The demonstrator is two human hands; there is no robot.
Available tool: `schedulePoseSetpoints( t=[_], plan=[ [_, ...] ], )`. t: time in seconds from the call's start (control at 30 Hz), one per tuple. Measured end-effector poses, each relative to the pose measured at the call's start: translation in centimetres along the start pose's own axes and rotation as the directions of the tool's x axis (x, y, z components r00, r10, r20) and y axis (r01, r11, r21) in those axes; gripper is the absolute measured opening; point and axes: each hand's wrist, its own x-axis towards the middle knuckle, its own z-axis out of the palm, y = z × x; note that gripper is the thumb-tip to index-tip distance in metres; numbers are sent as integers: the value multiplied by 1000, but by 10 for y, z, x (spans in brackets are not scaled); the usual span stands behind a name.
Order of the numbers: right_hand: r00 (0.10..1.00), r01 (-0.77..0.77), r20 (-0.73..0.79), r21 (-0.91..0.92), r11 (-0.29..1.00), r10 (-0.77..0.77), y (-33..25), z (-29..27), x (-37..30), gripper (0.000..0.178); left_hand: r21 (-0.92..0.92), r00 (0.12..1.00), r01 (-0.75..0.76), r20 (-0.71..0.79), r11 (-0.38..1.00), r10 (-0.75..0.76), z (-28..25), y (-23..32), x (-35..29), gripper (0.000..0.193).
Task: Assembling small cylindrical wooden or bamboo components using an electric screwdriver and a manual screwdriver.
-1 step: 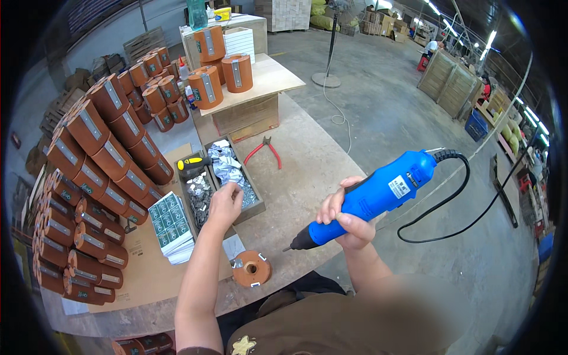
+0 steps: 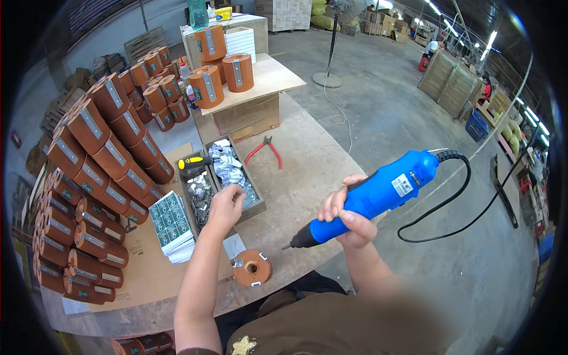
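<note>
A blue electric screwdriver (image 2: 376, 198) with a black nose rests in the grip of my right hand (image 2: 352, 216); its bit slants down to the left. Over the near end of a divided parts tray (image 2: 255, 208) is my left hand (image 2: 227, 208), fingers pinched together. Whatever those fingers may hold is hidden. One tray section has small screws (image 2: 249, 195) and crumpled silvery wrapping (image 2: 226, 163); the other has small dark metal pieces (image 2: 200, 198). Below the bit, at the table's near edge, a brown round wooden piece (image 2: 252, 269) with a central hole stands end up.
Stacked brown wooden cylinders (image 2: 112, 157) with metal strips fill the left side. Red-handled pliers (image 2: 264, 152) lie beyond the tray, and a yellow-black screwdriver (image 2: 194, 162) lies across it. Green printed sheets (image 2: 171, 222) sit beside it. A black cord (image 2: 467, 177) loops at the right.
</note>
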Motion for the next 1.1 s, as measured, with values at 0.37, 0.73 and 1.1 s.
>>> schedulePoseSetpoints(
  t=[0.37, 0.73, 1.1],
  plan=[
    [985, 166, 29, 128, 978, -171, 10, 20, 14, 48, -370, 989, 9, 141, 929, 46, -53, 69, -95, 10],
    [988, 80, 118, 125, 989, -95, 16, 33, 6, 50, -427, 992, -1, 110, 904, 54, -50, 70, -114, 9],
    [964, 53, 243, 216, 975, -106, 11, 31, 7, 55, -561, 949, 145, 312, 815, 45, -56, 77, -115, 5]
  ],
)
